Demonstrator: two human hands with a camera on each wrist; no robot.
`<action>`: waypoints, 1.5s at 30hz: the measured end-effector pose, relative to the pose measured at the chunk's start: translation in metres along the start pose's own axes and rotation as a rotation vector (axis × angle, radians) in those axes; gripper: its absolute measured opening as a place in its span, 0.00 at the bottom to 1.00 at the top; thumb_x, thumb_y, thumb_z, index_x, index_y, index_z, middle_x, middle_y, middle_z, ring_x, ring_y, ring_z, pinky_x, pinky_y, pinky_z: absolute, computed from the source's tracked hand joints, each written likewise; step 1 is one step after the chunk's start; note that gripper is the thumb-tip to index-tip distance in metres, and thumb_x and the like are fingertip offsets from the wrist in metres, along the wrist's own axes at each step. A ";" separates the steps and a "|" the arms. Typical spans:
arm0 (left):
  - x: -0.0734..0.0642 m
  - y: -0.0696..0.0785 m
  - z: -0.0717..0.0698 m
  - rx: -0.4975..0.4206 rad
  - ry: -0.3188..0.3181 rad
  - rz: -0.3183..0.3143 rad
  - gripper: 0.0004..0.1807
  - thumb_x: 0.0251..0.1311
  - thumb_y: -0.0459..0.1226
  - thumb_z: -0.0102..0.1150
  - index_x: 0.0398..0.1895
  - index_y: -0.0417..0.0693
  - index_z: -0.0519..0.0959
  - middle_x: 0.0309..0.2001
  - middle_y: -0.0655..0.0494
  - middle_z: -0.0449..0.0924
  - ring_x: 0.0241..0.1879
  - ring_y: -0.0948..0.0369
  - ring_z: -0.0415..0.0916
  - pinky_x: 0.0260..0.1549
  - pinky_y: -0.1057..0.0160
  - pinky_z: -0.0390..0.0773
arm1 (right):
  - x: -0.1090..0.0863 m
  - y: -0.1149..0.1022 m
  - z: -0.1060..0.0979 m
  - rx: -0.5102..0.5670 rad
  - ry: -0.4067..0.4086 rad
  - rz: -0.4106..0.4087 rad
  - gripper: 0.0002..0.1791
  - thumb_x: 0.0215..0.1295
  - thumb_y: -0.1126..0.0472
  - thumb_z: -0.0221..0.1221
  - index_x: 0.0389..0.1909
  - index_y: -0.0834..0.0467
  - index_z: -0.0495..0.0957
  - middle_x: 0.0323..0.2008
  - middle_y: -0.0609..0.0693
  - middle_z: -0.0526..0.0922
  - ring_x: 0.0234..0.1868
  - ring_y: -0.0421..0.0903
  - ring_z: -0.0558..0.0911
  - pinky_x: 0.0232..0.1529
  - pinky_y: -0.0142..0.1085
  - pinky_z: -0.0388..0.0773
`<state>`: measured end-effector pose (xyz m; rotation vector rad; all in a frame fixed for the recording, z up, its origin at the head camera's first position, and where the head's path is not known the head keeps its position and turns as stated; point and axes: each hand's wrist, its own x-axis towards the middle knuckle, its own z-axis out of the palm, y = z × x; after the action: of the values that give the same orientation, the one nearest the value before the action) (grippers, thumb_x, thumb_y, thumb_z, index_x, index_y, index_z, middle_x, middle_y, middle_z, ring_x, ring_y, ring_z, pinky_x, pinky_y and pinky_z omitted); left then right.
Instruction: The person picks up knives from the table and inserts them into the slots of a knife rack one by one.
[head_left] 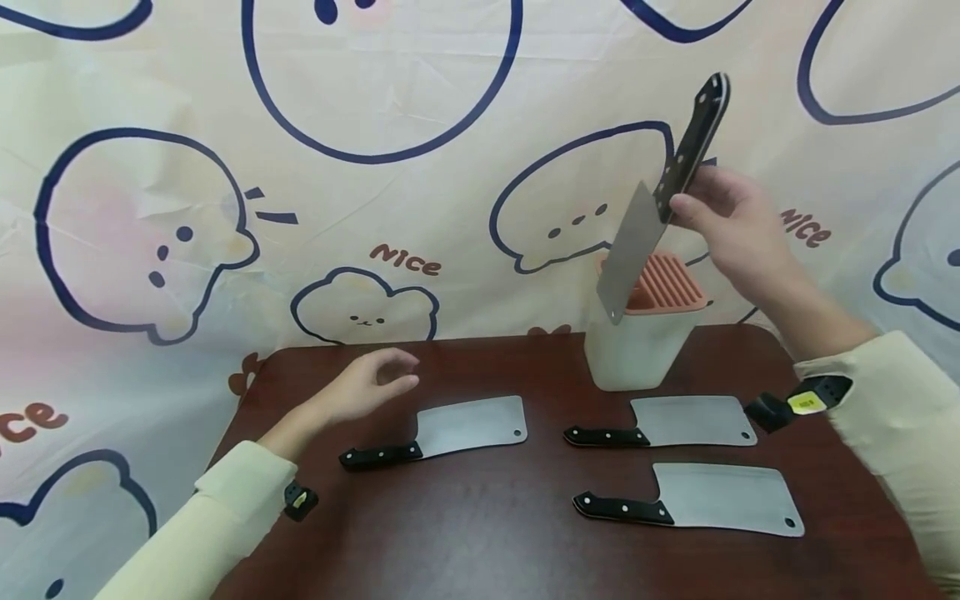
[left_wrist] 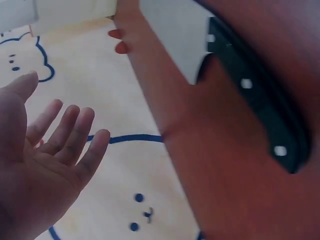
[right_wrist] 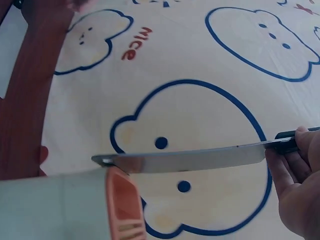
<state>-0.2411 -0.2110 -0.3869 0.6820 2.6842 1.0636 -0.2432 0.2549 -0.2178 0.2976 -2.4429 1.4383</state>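
Note:
My right hand (head_left: 738,229) pinches the black handle of a cleaver (head_left: 630,254), its blade slanting down toward a white knife holder (head_left: 633,362) with an orange slotted top. In the right wrist view, the blade's far end (right_wrist: 190,161) is at the orange rim (right_wrist: 114,190); whether they touch I cannot tell. Over the table's left side, my left hand (head_left: 367,385) is empty with fingers loosely bent, nearest a second cleaver (head_left: 472,423) lying flat. The left wrist view shows its palm (left_wrist: 45,175) and that cleaver's black handle (left_wrist: 260,100).
Two more cleavers lie flat on the right of the dark brown table (head_left: 450,533): one (head_left: 693,419) just in front of the holder, another (head_left: 727,497) closer to me. A cartoon-printed cloth (head_left: 450,192) hangs behind the table's back edge.

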 end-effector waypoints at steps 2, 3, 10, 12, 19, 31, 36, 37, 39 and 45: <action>-0.005 -0.008 0.003 -0.008 -0.010 -0.016 0.23 0.71 0.46 0.61 0.63 0.43 0.76 0.58 0.47 0.80 0.58 0.50 0.76 0.59 0.44 0.76 | 0.001 -0.001 -0.007 0.037 0.008 -0.010 0.26 0.78 0.52 0.54 0.73 0.52 0.69 0.66 0.52 0.77 0.57 0.40 0.82 0.75 0.47 0.58; -0.008 -0.012 0.006 -0.009 -0.013 -0.021 0.23 0.71 0.46 0.61 0.63 0.42 0.76 0.58 0.47 0.80 0.58 0.50 0.76 0.58 0.44 0.77 | 0.001 -0.001 -0.011 0.069 0.013 -0.020 0.25 0.77 0.54 0.55 0.72 0.53 0.69 0.65 0.52 0.77 0.56 0.39 0.82 0.75 0.43 0.60; -0.031 -0.038 0.019 0.013 -0.014 -0.093 0.26 0.67 0.49 0.66 0.62 0.45 0.77 0.60 0.46 0.79 0.59 0.47 0.75 0.59 0.42 0.75 | 0.006 -0.007 -0.027 0.112 0.058 -0.046 0.23 0.77 0.58 0.55 0.71 0.55 0.71 0.63 0.51 0.77 0.55 0.37 0.82 0.75 0.40 0.57; -0.038 -0.047 0.022 0.029 -0.026 -0.094 0.27 0.65 0.49 0.67 0.62 0.44 0.77 0.60 0.45 0.79 0.59 0.46 0.75 0.59 0.41 0.75 | 0.007 -0.007 -0.030 0.091 0.071 -0.043 0.23 0.78 0.57 0.55 0.71 0.54 0.71 0.63 0.50 0.78 0.54 0.36 0.82 0.77 0.42 0.54; -0.056 -0.070 0.029 0.086 -0.145 -0.090 0.32 0.58 0.47 0.74 0.60 0.40 0.77 0.57 0.45 0.78 0.55 0.47 0.75 0.56 0.40 0.76 | 0.015 -0.003 -0.040 0.064 0.097 -0.031 0.23 0.78 0.57 0.55 0.71 0.54 0.72 0.66 0.50 0.77 0.56 0.37 0.80 0.76 0.41 0.56; -0.060 -0.080 0.040 0.102 -0.111 -0.102 0.23 0.53 0.39 0.78 0.50 0.42 0.81 0.46 0.52 0.79 0.45 0.54 0.76 0.47 0.49 0.80 | 0.028 0.004 -0.037 0.005 0.121 0.025 0.23 0.78 0.55 0.53 0.71 0.53 0.72 0.68 0.49 0.76 0.63 0.40 0.78 0.77 0.42 0.52; -0.059 -0.080 0.042 0.101 -0.125 -0.066 0.20 0.52 0.38 0.79 0.46 0.45 0.82 0.42 0.56 0.78 0.43 0.57 0.75 0.44 0.52 0.79 | 0.031 0.008 -0.031 -0.034 0.126 0.039 0.24 0.78 0.54 0.53 0.71 0.53 0.71 0.67 0.50 0.77 0.62 0.41 0.79 0.77 0.45 0.53; -0.059 -0.080 0.042 0.100 -0.126 -0.067 0.19 0.51 0.38 0.79 0.45 0.46 0.82 0.42 0.56 0.77 0.42 0.58 0.74 0.44 0.53 0.79 | 0.032 0.009 -0.030 -0.043 0.125 0.043 0.24 0.78 0.54 0.53 0.71 0.53 0.71 0.67 0.51 0.77 0.62 0.41 0.80 0.77 0.45 0.53; -0.058 -0.080 0.044 0.102 -0.126 -0.072 0.18 0.51 0.37 0.79 0.43 0.48 0.82 0.40 0.58 0.77 0.41 0.59 0.73 0.43 0.55 0.78 | 0.034 0.011 -0.028 -0.060 0.117 0.059 0.25 0.79 0.53 0.53 0.73 0.52 0.70 0.68 0.51 0.76 0.63 0.42 0.79 0.77 0.47 0.53; -0.057 -0.081 0.047 0.110 -0.103 -0.090 0.14 0.52 0.33 0.77 0.40 0.50 0.82 0.36 0.60 0.76 0.39 0.60 0.73 0.40 0.59 0.77 | 0.036 0.018 -0.019 -0.068 0.069 0.082 0.27 0.80 0.51 0.51 0.75 0.54 0.66 0.71 0.54 0.72 0.67 0.48 0.76 0.76 0.49 0.55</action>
<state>-0.2048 -0.2616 -0.4771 0.6107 2.6721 0.8409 -0.2795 0.2786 -0.2113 0.1322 -2.4681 1.3704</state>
